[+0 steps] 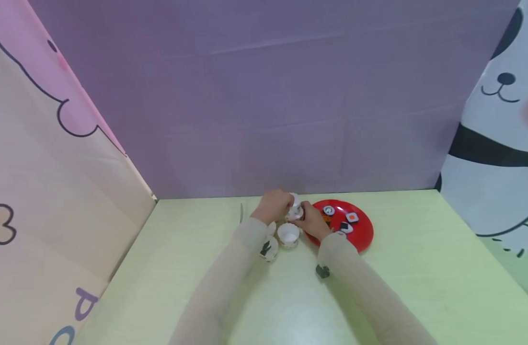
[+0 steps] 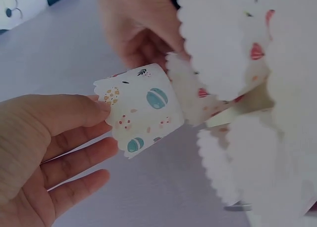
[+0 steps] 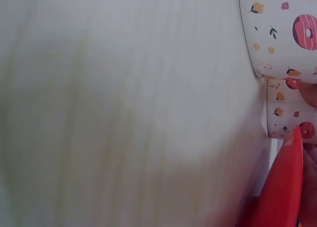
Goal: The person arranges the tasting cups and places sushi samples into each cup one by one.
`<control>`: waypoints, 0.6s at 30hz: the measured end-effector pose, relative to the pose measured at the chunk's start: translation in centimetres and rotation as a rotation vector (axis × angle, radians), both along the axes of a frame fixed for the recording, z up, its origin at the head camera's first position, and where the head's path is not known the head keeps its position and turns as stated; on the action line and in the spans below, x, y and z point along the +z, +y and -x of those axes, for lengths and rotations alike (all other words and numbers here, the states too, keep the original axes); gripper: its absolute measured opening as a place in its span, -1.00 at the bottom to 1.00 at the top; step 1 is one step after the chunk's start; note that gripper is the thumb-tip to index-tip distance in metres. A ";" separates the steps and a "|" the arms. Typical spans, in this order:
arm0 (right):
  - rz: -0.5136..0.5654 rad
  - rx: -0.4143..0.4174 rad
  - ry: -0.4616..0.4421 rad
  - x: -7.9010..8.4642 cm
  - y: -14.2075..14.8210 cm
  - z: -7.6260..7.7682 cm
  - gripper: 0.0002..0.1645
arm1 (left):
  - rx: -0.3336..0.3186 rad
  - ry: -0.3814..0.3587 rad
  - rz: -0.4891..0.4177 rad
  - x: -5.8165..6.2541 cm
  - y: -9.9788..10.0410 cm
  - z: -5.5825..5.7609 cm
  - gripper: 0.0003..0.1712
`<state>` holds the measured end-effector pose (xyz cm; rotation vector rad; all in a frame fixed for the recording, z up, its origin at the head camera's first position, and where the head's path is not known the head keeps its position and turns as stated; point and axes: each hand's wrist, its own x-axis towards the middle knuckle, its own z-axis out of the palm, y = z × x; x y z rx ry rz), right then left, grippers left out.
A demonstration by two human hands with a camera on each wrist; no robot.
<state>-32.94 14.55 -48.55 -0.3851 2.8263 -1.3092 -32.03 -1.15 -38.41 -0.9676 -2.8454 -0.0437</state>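
i see a pale yellow-green table point(image 1: 419, 268) with soft stripes like wood. a big purple sheet point(image 1: 264, 96) with creases hangs behind it. a cartoon panda point(image 1: 497, 191) with a black band is on the right side, and the left wall point(image 1: 44, 191) shows a pink shape and a flower point(image 1: 1, 227) in dark lines. the left hand point(image 2: 47, 138) pinches the upper cup point(image 2: 148, 101) near its wavy rim, with its thumb on the outside and its other fingers a bit apart. the right hand point(image 1: 314, 221) holds the lower cup point(image 2: 195, 96) right under it, near the back of the table, just beside the red plate point(image 1: 364, 230). i can't tell how deep one cup sits in the other. both are white and look like paper; the upper one has blue-green ovals, the lower one little red prints. nearer to me, an upright white cup point(image 1: 288, 235) opens up. the plate is round and shiny, with small sushi pieces point(image 1: 352, 218) on it. a dark green bit point(image 1: 322, 271) lies by the right sleeve point(image 1: 354, 268). low on the left wall i read a purple letter like p point(image 1: 87, 294).
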 end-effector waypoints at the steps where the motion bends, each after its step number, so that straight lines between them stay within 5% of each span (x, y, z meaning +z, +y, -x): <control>1: 0.002 0.001 0.003 -0.1 0.0 0.0 -0.38 | -0.003 0.008 0.000 0.2 -0.1 -0.2 -0.86; 11: -0.025 0.003 0.020 -0.4 0.2 0.1 -0.41 | -0.097 0.112 0.004 1.5 -1.1 -3.3 -0.86; 18: -0.063 -0.016 -0.003 -0.3 0.3 0.3 -0.43 | -0.128 0.091 0.038 1.4 -1.3 -5.5 -0.86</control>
